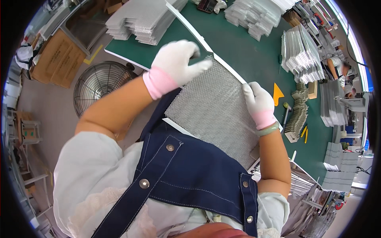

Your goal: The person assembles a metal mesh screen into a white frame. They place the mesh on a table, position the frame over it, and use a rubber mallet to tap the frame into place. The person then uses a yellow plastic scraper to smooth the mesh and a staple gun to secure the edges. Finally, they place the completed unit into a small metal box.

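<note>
Silver mesh sheet (214,105) lies slanted at the near side of the green counter (248,49), a long white strip (228,68) along its far edge. The left hand (176,65) has its thumb spread from its curled fingers near the sheet's far corner, while the right hand (258,104) is at the strip, its grip unclear. Fitting strip to mesh seems in hand; that likely calls for steadying with the right and pressing with the left.

A navy apron (198,174) partly hides the mesh panel (212,103), the left forearm (119,102) partly covers a fan (98,81), and the top edge crops a silvery stack (152,19).
</note>
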Tool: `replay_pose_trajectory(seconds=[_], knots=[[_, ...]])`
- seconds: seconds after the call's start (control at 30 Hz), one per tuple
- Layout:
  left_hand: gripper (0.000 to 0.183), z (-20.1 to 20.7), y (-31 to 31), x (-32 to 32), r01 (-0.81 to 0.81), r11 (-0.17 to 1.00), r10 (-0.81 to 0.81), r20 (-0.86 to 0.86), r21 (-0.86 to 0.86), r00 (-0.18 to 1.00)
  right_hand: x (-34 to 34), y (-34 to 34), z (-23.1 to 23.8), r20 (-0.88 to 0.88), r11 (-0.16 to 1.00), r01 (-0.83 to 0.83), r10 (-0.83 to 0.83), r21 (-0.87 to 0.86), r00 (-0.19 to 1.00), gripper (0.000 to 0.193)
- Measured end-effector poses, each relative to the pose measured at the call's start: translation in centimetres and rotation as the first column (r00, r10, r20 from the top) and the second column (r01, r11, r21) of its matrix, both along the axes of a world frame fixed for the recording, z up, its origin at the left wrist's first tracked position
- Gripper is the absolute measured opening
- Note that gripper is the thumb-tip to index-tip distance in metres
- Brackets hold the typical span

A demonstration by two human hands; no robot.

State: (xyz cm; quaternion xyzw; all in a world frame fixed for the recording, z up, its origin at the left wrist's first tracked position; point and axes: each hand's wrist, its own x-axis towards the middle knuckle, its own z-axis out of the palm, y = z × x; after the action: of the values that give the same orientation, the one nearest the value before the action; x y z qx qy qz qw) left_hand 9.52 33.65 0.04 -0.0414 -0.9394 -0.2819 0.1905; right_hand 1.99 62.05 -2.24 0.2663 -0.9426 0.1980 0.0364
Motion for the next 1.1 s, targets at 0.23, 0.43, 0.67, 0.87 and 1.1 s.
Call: replay_pose_trajectory(seconds=[0.23, 0.43, 0.67, 0.87, 1.1], knots=[[0.048, -2.0, 2.2, -0.8, 0.021, 0.759, -0.281, 0.298, 0.650, 0.912, 1.1, -0.1, 0.9, -0.118, 0.998, 0.004, -0.011, -0.056, 0.993, 0.036], [0.045, -1.3, 2.5, -0.8, 0.011, 0.808, -0.260, 0.340, 0.589, 0.904, 1.5, 0.5, 1.1, 0.076, 0.978, 0.018, -0.003, -0.206, 0.997, 0.035], [0.044, -1.7, 3.1, -0.9, -0.023, 0.830, -0.216, 0.360, 0.558, 0.908, 1.8, 0.7, 0.6, -0.012, 0.988, -0.008, 0.006, -0.152, 1.000, 0.036], [0.057, -2.6, 1.8, -1.5, 0.051, 0.826, -0.285, 0.339, 0.562, 0.897, 1.7, 1.0, 0.5, 0.028, 0.990, 0.053, -0.050, -0.128, 0.998, 0.040], [0.058, -2.6, -1.8, 4.9, 0.363, 0.881, -0.461, 0.729, 0.304, 0.506, 0.5, 8.0, 0.0, 0.133, 0.891, 0.308, -0.279, -0.335, 0.951, 0.040]])
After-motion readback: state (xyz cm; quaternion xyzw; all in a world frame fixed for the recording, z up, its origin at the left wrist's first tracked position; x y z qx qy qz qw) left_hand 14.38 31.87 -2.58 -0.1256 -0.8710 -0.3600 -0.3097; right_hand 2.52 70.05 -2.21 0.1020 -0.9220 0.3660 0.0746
